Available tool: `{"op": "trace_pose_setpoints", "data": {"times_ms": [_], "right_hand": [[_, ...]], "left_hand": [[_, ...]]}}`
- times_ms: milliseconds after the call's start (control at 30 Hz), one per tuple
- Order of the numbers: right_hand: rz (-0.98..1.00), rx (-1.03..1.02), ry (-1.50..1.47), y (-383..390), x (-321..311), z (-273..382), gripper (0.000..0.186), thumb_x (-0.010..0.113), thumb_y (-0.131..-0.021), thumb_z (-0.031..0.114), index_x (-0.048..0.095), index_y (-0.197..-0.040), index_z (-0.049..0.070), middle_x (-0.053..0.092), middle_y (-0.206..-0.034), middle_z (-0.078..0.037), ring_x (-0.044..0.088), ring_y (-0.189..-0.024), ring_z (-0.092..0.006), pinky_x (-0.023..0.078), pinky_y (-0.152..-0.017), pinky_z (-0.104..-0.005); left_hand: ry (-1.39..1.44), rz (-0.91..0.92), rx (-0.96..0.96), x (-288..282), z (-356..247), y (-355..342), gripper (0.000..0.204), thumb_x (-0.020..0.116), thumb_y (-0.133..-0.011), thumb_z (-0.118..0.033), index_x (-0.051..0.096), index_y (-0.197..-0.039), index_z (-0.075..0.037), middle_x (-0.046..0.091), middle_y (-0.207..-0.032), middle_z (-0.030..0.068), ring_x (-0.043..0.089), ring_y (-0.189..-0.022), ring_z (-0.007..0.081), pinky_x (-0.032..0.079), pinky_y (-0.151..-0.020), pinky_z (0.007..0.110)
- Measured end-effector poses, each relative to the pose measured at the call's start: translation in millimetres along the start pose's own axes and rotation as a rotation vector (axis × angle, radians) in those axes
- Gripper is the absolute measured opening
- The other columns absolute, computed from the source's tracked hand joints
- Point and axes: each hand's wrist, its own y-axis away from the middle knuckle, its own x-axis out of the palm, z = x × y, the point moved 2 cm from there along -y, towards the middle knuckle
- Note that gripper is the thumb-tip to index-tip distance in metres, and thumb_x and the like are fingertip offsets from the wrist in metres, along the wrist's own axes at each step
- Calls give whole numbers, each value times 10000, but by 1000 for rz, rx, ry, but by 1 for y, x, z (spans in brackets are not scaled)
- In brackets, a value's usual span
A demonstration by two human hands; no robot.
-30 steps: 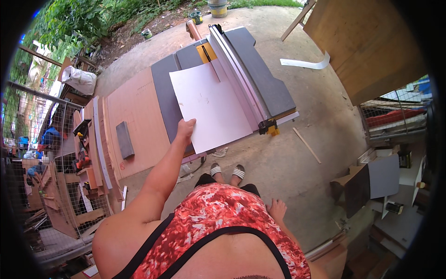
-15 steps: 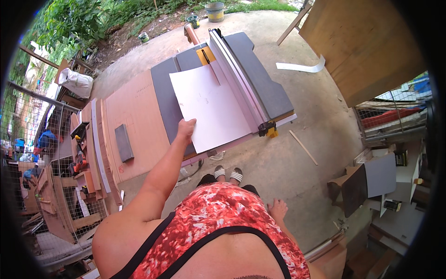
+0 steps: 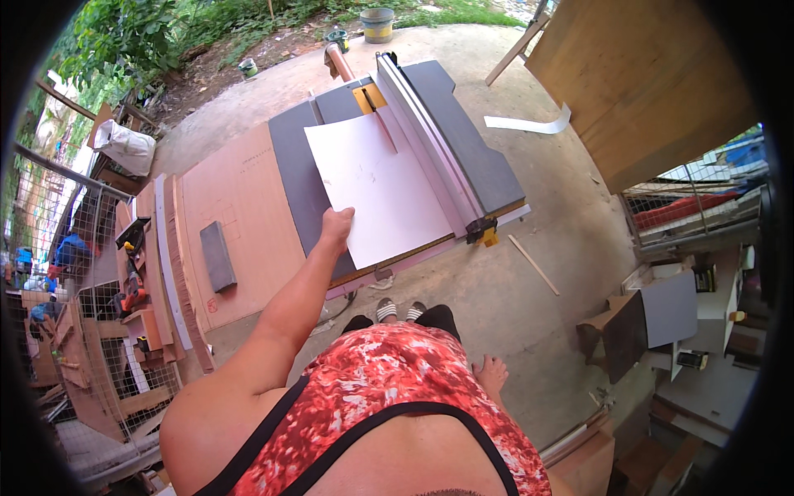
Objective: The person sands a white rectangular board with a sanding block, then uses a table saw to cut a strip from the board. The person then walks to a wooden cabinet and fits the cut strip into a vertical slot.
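Observation:
A white rectangular panel lies flat on the dark table saw, close to the long metal fence on its right. At the panel's left edge, near its closer corner, my left hand grips it with the thumb on top; the fingers underneath are partly hidden. Beyond the panel's far edge is a yellow throat plate with a dark upright piece over it. My right hand hangs low beside my body, fingers apart, holding nothing.
A brown wooden sheet adjoins the saw's left, with a dark grey block on it. On the floor to the right lie a thin wood strip and a curved white strip. A large plywood sheet stands at far right.
The white panel has slid slightly forward along the fence with my left hand on it, uncovering more of the saw's near edge. My right hand still hangs low. The view has shifted a little.

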Motion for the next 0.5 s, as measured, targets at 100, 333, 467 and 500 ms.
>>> {"op": "trace_pose_setpoints", "data": {"times_ms": [100,333,467,500], "right_hand": [[-10,3,-13,3,2,1,532,711,-888,441,631,-1335,165,581,-1353,-127,519,-1264,-332,404,-1024,-488],[-26,-23,-11,-5,0,1,539,726,-869,440,636,-1319,159,597,-1315,-131,536,-1226,-339,410,-997,-494],[-19,-69,-9,-16,-3,-2,527,732,-860,433,643,-1299,156,597,-1300,-133,538,-1208,-338,413,-978,-495],[-30,-78,-8,-19,-3,-2,525,731,-861,431,643,-1299,155,597,-1301,-133,537,-1207,-338,413,-977,-494]], "left_hand": [[-14,-10,-14,1,-4,-2,347,648,-912,-91,607,-1189,115,698,-1097,168,682,-951,258,556,-828,398],[-22,-16,1,-6,1,-7,354,654,-903,-107,613,-1178,112,696,-1093,162,677,-944,251,552,-829,397],[-27,-12,-22,-8,-2,-8,350,647,-911,-106,609,-1194,97,695,-1092,154,677,-949,248,556,-823,399],[-34,-13,-23,-8,-3,-4,352,647,-913,-107,607,-1200,93,695,-1091,154,678,-949,249,558,-820,402]]}}
